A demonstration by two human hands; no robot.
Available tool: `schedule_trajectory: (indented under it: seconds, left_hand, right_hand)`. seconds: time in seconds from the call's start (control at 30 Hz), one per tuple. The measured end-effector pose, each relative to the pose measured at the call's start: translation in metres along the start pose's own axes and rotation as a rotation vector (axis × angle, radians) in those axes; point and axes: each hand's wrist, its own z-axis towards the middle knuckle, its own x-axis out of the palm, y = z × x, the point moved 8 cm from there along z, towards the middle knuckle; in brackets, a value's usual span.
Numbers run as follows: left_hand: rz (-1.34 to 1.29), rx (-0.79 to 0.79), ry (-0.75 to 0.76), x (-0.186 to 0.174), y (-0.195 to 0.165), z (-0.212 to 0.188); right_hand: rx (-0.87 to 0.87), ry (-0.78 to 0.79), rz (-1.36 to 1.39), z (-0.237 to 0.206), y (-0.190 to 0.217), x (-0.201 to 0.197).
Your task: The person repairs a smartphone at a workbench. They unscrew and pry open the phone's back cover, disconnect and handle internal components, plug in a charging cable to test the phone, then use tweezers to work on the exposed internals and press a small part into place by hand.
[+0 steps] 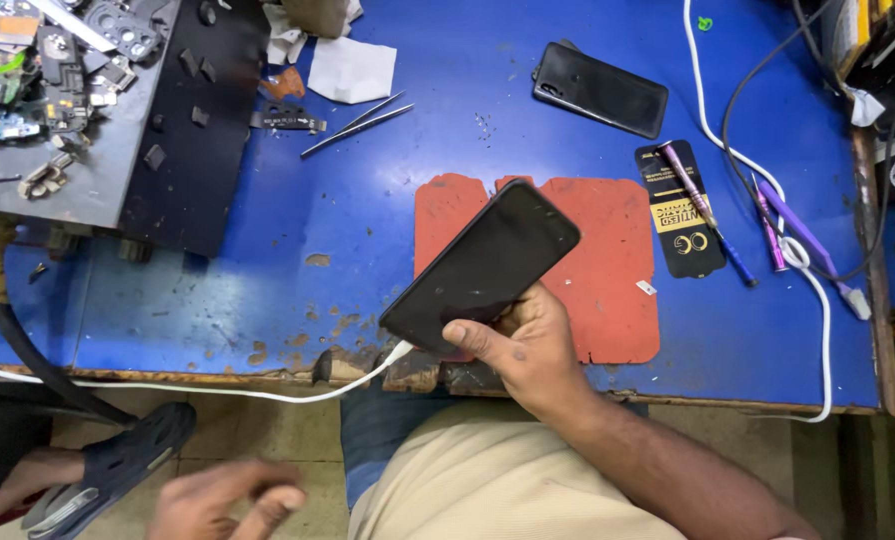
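Note:
My right hand (pixel 522 345) holds a black smartphone (pixel 479 265) by its lower end, screen dark and facing up, tilted over a red mat (pixel 607 270) on the blue table (pixel 347 220). A white cable (pixel 267 393) is plugged into the phone's bottom end and trails left along the table's front edge. My left hand (pixel 225 500) is low, below the table edge, blurred, holding nothing that I can see, with fingers loosely curled.
A second black phone (pixel 599 89) lies at the back. Tweezers (pixel 357 122), white paper (pixel 352 70), a black card (pixel 679 208) with a pen-like tool, purple tools and cables sit on the right. A grey tray (pixel 67 170) of phone parts is at the back left. A sandalled foot (pixel 97 470) rests on the floor.

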Motion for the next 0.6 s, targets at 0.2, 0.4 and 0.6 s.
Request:
schedule_trajectory:
  seconds: [0.2,0.4,0.6]
  left_hand:
    - [-0.375,0.214,-0.437,-0.028,-0.096,0.038]
    - [-0.365,0.264,-0.283,-0.015,-0.152,0.095]
    - [-0.464,0.112,-0.186,-0.001,-0.148,0.1]
  right_hand:
    - [0.033,0.034,0.007,-0.005,-0.001,0.006]
    - [0.04,-0.016,-0.039,-0.006,-0.001,-0.003]
    - [0.087,-0.001,-0.011,-0.003,-0.007,-0.003]
